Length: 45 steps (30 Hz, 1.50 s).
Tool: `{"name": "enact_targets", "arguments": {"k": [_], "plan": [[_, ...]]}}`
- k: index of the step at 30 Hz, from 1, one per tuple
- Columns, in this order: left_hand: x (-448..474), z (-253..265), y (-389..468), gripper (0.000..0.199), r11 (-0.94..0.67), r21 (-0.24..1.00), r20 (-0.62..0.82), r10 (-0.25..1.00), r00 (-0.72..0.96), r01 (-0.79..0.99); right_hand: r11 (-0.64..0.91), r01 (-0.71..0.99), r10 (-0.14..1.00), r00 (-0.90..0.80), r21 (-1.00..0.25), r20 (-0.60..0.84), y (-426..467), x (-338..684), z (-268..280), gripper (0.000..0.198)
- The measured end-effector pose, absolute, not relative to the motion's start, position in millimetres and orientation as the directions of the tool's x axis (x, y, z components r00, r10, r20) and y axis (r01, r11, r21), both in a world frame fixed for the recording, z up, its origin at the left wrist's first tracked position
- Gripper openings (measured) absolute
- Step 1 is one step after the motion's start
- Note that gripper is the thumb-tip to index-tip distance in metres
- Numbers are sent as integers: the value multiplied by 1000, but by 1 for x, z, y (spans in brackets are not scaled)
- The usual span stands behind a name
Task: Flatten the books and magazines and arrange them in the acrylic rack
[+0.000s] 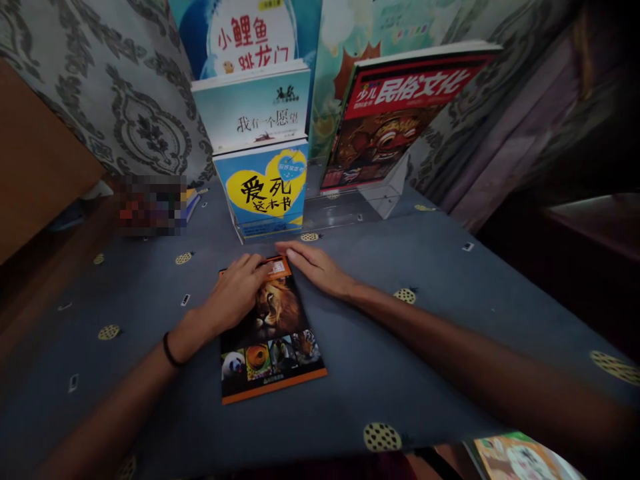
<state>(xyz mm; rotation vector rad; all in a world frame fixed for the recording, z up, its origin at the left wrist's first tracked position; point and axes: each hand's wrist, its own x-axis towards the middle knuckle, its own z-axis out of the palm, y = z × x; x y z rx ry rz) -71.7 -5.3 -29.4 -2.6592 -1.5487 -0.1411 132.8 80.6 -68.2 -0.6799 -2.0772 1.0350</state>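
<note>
My left hand lies flat on the animal book on the blue tablecloth; my right hand, fingers open, touches its top right edge; stacked display books stand just behind.

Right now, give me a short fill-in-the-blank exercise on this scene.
1. The left hand rests on the ____ book lying flat on the table.
2. The right hand touches that book's ____ edge.
3. The upright book with the yellow heart stands ____ the flat book.

Missing words: lion; right; behind
</note>
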Motion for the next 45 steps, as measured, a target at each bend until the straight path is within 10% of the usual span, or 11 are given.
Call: {"name": "enact_targets", "arguments": {"k": [45], "plan": [[-56,-32,-59,68,-761,306,71,618,783,573,668,257,625,-703,-698,339,42,143,-61,40]]}}
